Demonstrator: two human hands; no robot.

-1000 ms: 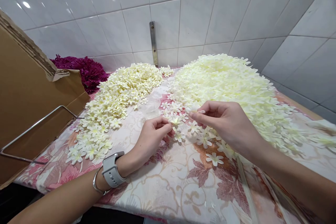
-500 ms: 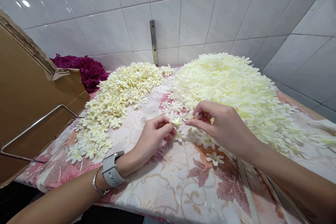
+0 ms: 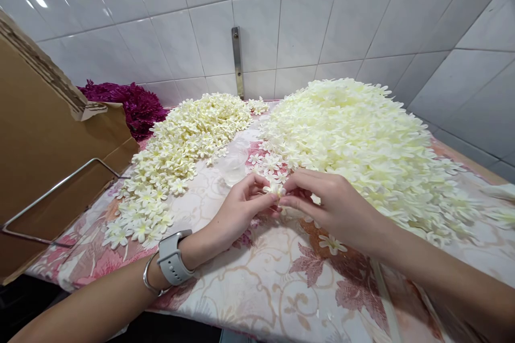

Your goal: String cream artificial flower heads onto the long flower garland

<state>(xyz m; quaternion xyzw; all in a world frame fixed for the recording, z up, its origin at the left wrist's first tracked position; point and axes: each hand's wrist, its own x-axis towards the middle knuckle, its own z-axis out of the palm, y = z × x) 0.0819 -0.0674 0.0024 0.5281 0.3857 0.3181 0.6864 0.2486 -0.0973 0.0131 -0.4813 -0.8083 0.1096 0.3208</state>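
Note:
Over the middle of the table, my left hand (image 3: 247, 206) pinches a small white artificial flower (image 3: 275, 189) with a pale yellow centre. From the other side, my right hand (image 3: 322, 195) has thumb and forefinger closed at the same blossom; its fingers partly hide what they grip. A large heap of loose pale petals and blossoms (image 3: 350, 123) rises behind and to the right of my right hand. To the left lies a pile of small creamy flowers (image 3: 189, 136). One single white flower (image 3: 332, 244) rests on the cloth below my right hand.
A clear plastic cup (image 3: 233, 169) stands behind my left hand. On the left, a cardboard box (image 3: 52, 134) and a bent metal rod (image 3: 60, 187) border the flowered tablecloth (image 3: 257, 289). Purple flowers (image 3: 129, 104) lie at the back left, before a tiled wall (image 3: 257, 32).
My right hand has moved slightly left and met my left hand at the flower; the gap between their fingertips has closed. The view has shifted a little.

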